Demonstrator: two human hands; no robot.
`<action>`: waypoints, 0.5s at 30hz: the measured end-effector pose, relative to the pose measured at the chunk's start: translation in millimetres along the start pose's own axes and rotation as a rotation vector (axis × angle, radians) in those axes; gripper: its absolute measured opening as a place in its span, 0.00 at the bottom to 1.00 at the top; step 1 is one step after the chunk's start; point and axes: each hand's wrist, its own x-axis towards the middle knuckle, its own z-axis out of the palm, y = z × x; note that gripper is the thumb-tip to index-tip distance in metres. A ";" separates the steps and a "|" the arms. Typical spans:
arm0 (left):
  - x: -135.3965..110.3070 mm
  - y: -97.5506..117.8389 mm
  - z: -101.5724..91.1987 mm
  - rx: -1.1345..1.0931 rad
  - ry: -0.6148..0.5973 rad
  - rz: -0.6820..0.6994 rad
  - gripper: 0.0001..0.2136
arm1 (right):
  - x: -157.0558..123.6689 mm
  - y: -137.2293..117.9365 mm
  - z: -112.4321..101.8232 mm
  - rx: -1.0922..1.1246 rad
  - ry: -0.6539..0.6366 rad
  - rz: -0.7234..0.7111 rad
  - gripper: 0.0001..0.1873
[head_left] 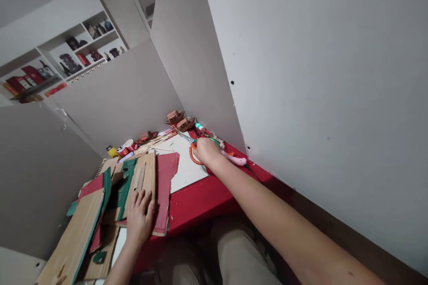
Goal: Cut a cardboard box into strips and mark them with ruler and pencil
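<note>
My left hand (139, 219) lies flat, fingers spread, on a stack of brown, red and green cardboard pieces (133, 187) at the near edge of the red table (197, 200). My right hand (206, 150) reaches far across the table and is closed around the orange handles of a pair of scissors (187, 139), whose blades point to the back left. A white sheet (182, 160) lies under the scissors.
White partition boards (301, 75) wall in the table at the back and right. Thin wooden sticks (155, 141), small brown model boats (179, 120), a yellow bottle (112, 151) and a pink glue gun (236, 159) lie along the back. Shelves (60, 62) with ornaments stand at upper left.
</note>
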 end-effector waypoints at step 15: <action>-9.5 15.1 -5.7 -0.037 -0.096 -0.119 0.23 | 26.9 -7.6 26.4 -0.254 -0.105 -0.093 0.14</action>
